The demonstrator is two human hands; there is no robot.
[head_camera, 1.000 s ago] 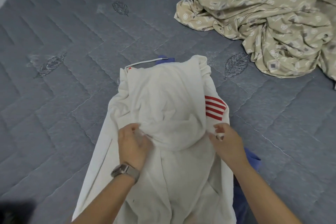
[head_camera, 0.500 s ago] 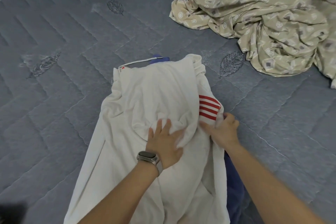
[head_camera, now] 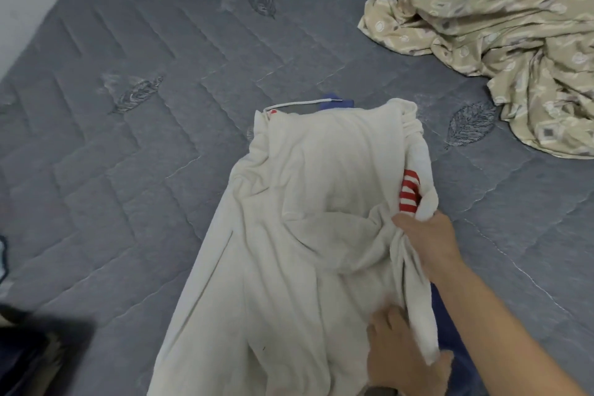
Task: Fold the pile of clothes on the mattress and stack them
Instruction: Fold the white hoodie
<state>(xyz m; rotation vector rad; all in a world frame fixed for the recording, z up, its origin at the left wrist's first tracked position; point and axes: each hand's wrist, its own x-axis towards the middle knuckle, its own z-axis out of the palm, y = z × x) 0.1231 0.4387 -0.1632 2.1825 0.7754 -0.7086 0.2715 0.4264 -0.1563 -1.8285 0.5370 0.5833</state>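
A cream white garment with a red striped patch lies spread on the grey quilted mattress. My right hand grips its right edge just below the stripes, bunching the cloth. My left hand lies near the bottom of the view on the garment's lower right part, its fingers at the folded-over edge. A blue garment peeks out beneath the white one at the top and along the right side. A white drawstring runs along the top edge.
A crumpled beige patterned sheet fills the mattress's far right corner. A dark object sits at the lower left edge of view. Bare mattress stretches to the left and behind the garment.
My left hand has slid from the garment's middle down toward its lower right edge. My right hand now bunches the cloth under the stripes, and the view shifted left.
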